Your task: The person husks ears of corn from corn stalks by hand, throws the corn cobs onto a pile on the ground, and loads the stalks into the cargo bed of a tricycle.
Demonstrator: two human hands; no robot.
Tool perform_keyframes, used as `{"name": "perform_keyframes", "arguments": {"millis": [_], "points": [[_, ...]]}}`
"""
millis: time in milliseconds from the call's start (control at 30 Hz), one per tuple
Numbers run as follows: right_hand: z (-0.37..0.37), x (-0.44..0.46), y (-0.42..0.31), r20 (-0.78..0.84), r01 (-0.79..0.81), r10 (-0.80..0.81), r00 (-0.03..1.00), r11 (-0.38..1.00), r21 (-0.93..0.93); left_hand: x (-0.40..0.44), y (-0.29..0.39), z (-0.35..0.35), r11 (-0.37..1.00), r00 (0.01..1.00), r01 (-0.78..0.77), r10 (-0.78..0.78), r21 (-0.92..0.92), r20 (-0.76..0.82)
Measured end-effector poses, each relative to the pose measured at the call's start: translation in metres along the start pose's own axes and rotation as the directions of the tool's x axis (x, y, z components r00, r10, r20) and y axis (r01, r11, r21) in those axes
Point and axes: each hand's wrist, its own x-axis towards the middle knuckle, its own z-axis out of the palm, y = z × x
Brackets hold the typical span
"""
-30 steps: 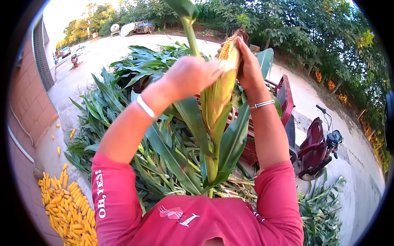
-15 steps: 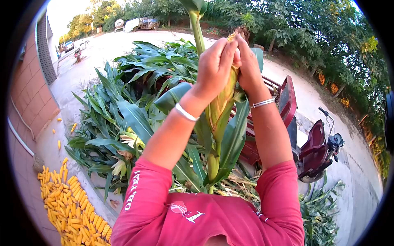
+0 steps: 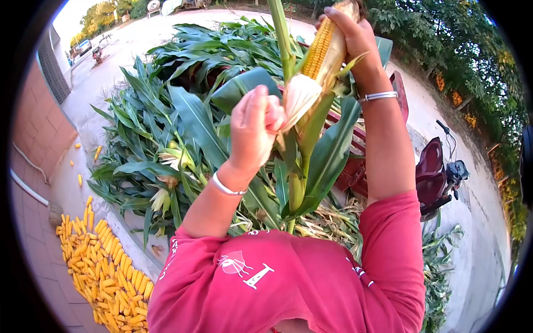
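Note:
An ear of corn (image 3: 318, 54) stands on a green stalk (image 3: 298, 183), its yellow kernels bare along the left side. My right hand (image 3: 360, 47) is wrapped round the upper ear and the husk still covering its right side, thumb near the tip. Lower left, my left hand (image 3: 255, 125) is closed in a fist on a strip of pale husk (image 3: 302, 100), which is peeled down from the ear and remains joined at its base. Broad green leaves (image 3: 327, 161) spread from the stalk around both hands.
A big heap of leafy corn stalks (image 3: 205, 122) lies ahead and to the left. Husked yellow cobs (image 3: 111, 277) are piled at lower left beside a tiled wall (image 3: 39, 116). On the right stands a dark red motor tricycle (image 3: 430, 172), with more stalks (image 3: 438, 266) below it.
My hands have parted: the left has pulled a husk strip down and left, baring yellow kernels. My right hand has moved up and right with the ear's tip.

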Motion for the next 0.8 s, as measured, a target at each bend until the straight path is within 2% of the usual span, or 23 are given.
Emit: {"name": "perform_keyframes", "arguments": {"millis": [33, 100, 133, 167, 200, 267, 300, 333, 400, 433, 467, 533, 567, 600, 667, 700, 767, 800], "points": [[0.004, -0.002, 0.000, 0.059, -0.003, 0.004, 0.998, 1.000, -0.026, -0.006, 0.002, -0.005, 1.000, 1.000, -0.013, 0.013, -0.010, -0.001], [0.018, -0.010, -0.004, 0.039, 0.021, -0.018, 0.999, 0.996, -0.087, -0.015, 0.007, -0.011, 0.999, 0.999, -0.039, 0.039, -0.017, -0.016], [0.025, -0.010, -0.006, 0.018, 0.066, -0.063, 0.998, 0.987, -0.146, -0.014, 0.010, -0.012, 0.992, 0.998, -0.038, 0.044, 0.120, -0.044], [0.029, -0.010, -0.005, 0.040, 0.085, -0.081, 0.996, 0.989, -0.117, -0.016, 0.012, -0.013, 0.967, 0.996, -0.024, 0.045, 0.253, -0.079], [0.028, -0.010, -0.003, 0.054, 0.088, -0.083, 0.995, 0.989, -0.117, -0.016, 0.013, -0.014, 0.967, 0.995, -0.035, 0.059, 0.253, -0.085], [0.022, -0.005, 0.003, 0.088, -0.031, 0.032, 0.996, 0.999, -0.007, -0.010, 0.012, -0.021, 0.979, 0.996, -0.087, 0.079, 0.185, 0.052], [0.022, -0.005, 0.003, 0.071, -0.049, 0.048, 0.996, 0.999, 0.010, -0.006, 0.016, -0.029, 0.984, 0.972, -0.112, 0.079, 0.137, 0.222], [0.018, -0.002, 0.004, 0.069, -0.043, 0.042, 0.997, 0.999, 0.011, -0.006, 0.012, -0.028, 0.984, 0.971, -0.114, 0.080, 0.137, 0.227], [0.007, 0.003, 0.007, 0.122, -0.029, 0.019, 0.992, 0.996, 0.081, -0.010, 0.008, -0.016, 0.935, 0.928, -0.323, 0.283, 0.146, 0.242], [0.002, 0.005, 0.007, 0.140, -0.066, 0.048, 0.989, 0.989, 0.131, -0.002, 0.011, -0.035, 0.868, 0.882, -0.396, 0.268, 0.299, 0.389], [-0.003, 0.007, 0.009, 0.130, -0.061, 0.044, 0.990, 0.990, 0.127, -0.006, 0.015, -0.048, 0.754, 0.885, -0.424, 0.229, 0.502, 0.404], [-0.011, 0.010, 0.013, 0.141, -0.102, 0.070, 0.987, 0.967, 0.232, -0.005, 0.021, -0.050, 0.377, 0.899, -0.433, 0.111, 0.819, 0.424], [-0.015, 0.010, 0.014, 0.143, -0.111, 0.079, 0.987, 0.966, 0.233, 0.001, 0.018, -0.045, 0.174, 0.870, -0.493, 0.112, 0.852, 0.481], [-0.017, 0.009, 0.015, 0.137, -0.112, 0.082, 0.987, 0.966, 0.233, 0.010, 0.014, -0.039, 0.054, 0.795, -0.601, 0.146, 0.797, 0.589], [-0.017, 0.011, 0.017, 0.188, -0.200, 0.153, 0.970, 0.943, 0.267, 0.033, 0.008, -0.021, -0.098, 0.720, -0.679, 0.104, 0.727, 0.686], [-0.015, 0.011, 0.017, 0.197, -0.202, 0.145, 0.970, 0.930, 0.307, 0.042, 0.005, -0.013, -0.095, 0.719, -0.680, 0.106, 0.727, 0.687], [-0.016, 0.014, 0.018, 0.211, -0.224, 0.163, 0.964, 0.923, 0.312, 0.063, -0.002, 0.002, -0.275, 0.558, -0.794, 0.025, 0.542, 0.830], [-0.016, 0.015, 0.019, 0.227, -0.250, 0.182, 0.957, 0.914, 0.320, 0.075, -0.009, 0.009, -0.267, 0.504, -0.821, 0.077, 0.505, 0.860]]}}
